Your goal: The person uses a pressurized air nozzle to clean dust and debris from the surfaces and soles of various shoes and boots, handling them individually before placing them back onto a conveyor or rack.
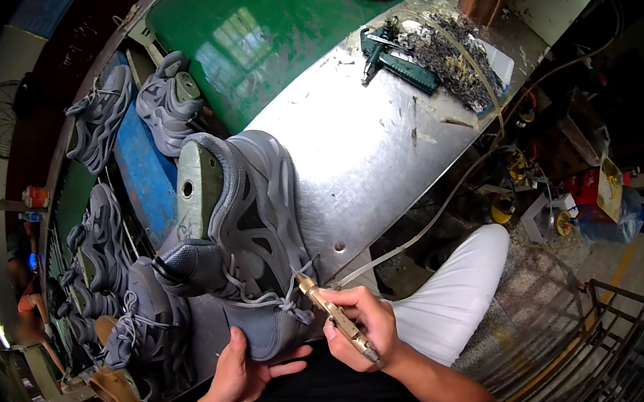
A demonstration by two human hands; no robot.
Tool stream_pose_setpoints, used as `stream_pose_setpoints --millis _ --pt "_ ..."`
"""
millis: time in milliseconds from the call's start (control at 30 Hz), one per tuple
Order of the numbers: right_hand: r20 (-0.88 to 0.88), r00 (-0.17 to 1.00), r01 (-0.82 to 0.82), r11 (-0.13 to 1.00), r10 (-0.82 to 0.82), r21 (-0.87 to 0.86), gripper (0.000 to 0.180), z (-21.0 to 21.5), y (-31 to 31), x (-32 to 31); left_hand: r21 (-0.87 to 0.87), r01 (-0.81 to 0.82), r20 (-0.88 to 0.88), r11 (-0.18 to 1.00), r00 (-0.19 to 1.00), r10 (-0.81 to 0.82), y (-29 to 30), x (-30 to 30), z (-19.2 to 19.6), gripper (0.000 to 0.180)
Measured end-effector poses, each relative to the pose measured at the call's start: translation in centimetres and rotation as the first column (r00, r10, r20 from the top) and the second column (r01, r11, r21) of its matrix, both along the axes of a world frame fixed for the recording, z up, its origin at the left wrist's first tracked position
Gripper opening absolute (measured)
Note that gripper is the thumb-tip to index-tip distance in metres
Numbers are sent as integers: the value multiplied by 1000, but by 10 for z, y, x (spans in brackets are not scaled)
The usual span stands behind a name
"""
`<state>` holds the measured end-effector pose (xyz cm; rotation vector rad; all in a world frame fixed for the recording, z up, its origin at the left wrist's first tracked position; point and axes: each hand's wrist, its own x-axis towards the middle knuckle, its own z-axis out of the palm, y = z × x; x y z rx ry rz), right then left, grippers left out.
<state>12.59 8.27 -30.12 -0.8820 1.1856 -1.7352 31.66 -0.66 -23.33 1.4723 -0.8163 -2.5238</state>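
Observation:
A grey lace-up sneaker [276, 327] stands tilted in front of me, its toe toward me and a green shoe last [191, 218] with a round hole inside it. My left hand [246, 375] cups the toe, thumb on one side and fingers curled underneath, partly hidden by the shoe. In my right hand [362, 326] is a slim brass-coloured air tool [351, 333]. Its tip points at the laces [279, 301], close to the knot. Whether the tip touches them, I cannot tell.
A metal worktop [368, 143] and a green belt [243, 57] lie beyond. Dark scraps [457, 58] and a green-handled tool [401, 67] sit at the back. A thin hose [431, 221] runs along the right edge. More grey sneakers [170, 104] stand at the left.

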Motion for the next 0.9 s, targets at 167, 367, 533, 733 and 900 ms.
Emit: stream_pose_setpoints --millis 167,367,533,733,900 --pt "-33 999 -35 998 37 44 37 6 12 -5 55 21 -25 998 1000 -20 2 -3 -3 87" --pt "-10 994 -104 983 107 152 37 14 33 -12 135 97 -116 986 990 -81 3 -6 -9 89" --pt "-10 983 -175 950 184 258 39 33 47 -22 163 185 -168 969 973 -157 1 -16 -8 90" --pt "20 979 -191 871 204 453 42 68 50 -37 269 299 -337 915 920 -202 1 -30 -21 95" --pt "75 983 -180 796 168 579 45 101 33 -55 262 366 -418 893 877 -236 -1 -56 -24 99"
